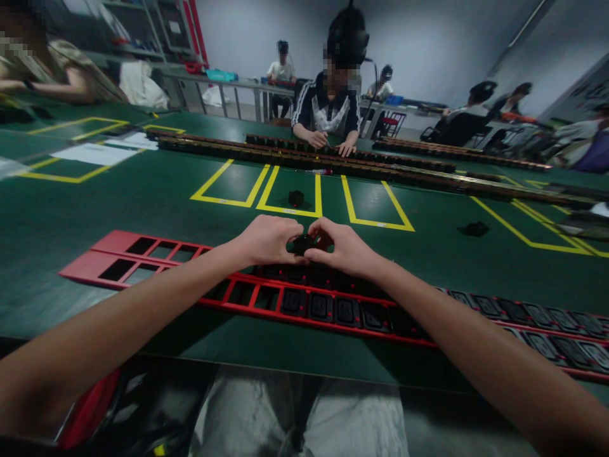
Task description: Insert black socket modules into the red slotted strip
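Both hands meet above a long red panel (pixel 98 246) and grip one small black part, which looks like a power socket module (pixel 303 244). My left hand (pixel 271 240) closes on its left side, and my right hand (pixel 339 246) pinches its right side with thumb and curled fingers. Two rows of rectangular openings run along the panel. Toward the left the openings are bare; from the middle to the right black socket modules (pixel 320 306) fill them. My forearms cover parts of both rows.
A loose black module (pixel 295 198) lies inside a yellow taped outline beyond my hands, another dark piece (pixel 476 228) to the right. Long dark strips (pixel 404 171) cross the green table (pixel 200 343). Opposite, a person (pixel 328 105) works with both hands on them. Paper sheets (pixel 95 153) lie left.
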Demonstrator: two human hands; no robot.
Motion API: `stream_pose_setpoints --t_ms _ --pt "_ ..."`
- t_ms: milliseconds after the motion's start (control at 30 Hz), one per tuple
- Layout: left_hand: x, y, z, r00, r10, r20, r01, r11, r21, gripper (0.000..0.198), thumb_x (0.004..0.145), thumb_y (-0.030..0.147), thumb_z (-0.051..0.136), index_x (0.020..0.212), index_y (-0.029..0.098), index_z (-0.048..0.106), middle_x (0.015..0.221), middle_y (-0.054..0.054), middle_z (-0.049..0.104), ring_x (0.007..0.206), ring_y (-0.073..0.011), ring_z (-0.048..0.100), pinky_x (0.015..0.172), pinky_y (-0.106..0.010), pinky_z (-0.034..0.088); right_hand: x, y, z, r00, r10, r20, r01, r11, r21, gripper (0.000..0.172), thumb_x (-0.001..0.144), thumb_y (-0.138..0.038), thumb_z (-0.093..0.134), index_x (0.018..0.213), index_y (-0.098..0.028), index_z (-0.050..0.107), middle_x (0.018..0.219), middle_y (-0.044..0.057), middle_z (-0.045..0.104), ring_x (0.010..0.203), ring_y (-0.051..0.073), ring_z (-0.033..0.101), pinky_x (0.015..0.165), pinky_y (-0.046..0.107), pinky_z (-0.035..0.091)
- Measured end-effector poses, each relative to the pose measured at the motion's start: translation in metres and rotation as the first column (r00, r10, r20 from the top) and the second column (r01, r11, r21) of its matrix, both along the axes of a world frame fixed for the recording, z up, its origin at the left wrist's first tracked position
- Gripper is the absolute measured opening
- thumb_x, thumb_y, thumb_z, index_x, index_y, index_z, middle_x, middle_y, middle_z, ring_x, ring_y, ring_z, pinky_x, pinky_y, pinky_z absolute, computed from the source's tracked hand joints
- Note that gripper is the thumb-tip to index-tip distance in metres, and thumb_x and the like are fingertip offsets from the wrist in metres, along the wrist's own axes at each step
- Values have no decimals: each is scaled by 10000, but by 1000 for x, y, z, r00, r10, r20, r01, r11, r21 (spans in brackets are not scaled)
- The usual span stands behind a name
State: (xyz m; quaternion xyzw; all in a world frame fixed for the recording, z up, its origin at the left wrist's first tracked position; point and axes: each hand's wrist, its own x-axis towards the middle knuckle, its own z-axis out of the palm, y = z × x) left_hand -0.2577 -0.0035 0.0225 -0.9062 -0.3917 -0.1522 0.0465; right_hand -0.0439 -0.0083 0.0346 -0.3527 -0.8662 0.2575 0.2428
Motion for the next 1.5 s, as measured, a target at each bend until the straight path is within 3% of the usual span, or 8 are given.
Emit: stream_pose_setpoints --t_ms 200,367,500,700,1500 --pt "-1 8 -2 996 -63 -67 50 982 -182 381 875 540 597 745 182 573 712 -7 624 617 -143 517 542 -268 238 -1 3 -4 999 -28 34 27 999 33 221 752 -271 668 911 -192 535 766 -12 566 697 147 526 645 279 397" --pt "-3 12 -3 989 -73 -126 17 917 -399 348 945 450 462 835 181 654 681 -28 626 573 -148 516 528 -272 268 0 5 -5 997 -63 43 60 996 69 193 758 -261 642 893 -199 518 771 -6 566 700 151 511 652 286 392" --pt "-4 12 -5 994 -64 -93 11 876 -482 346 949 403 423 882 180 680 682 -39 644 567 -158 524 540 -275 317 1 4 -4 997 -70 33 68 995 67 188 770 -268 631 899 -202 512 752 -11 555 691 151 501 644 285 388" --pt "-5 14 -8 998 -31 -60 -6 847 -532 325 944 399 445 931 193 696 787 -58 697 640 -169 590 570 -262 360 0 2 -2 998 -55 32 52 996 70 176 775 -269 628 893 -199 517 737 -17 543 685 149 490 643 284 376" --pt "-4 15 -11 998 10 -64 -41 856 -516 301 914 396 441 798 204 643 756 -50 682 637 -168 580 594 -271 385 1 -4 4 994 75 77 -82 992 92 184 798 -286 624 927 -187 539 799 3 566 722 153 499 666 280 399"
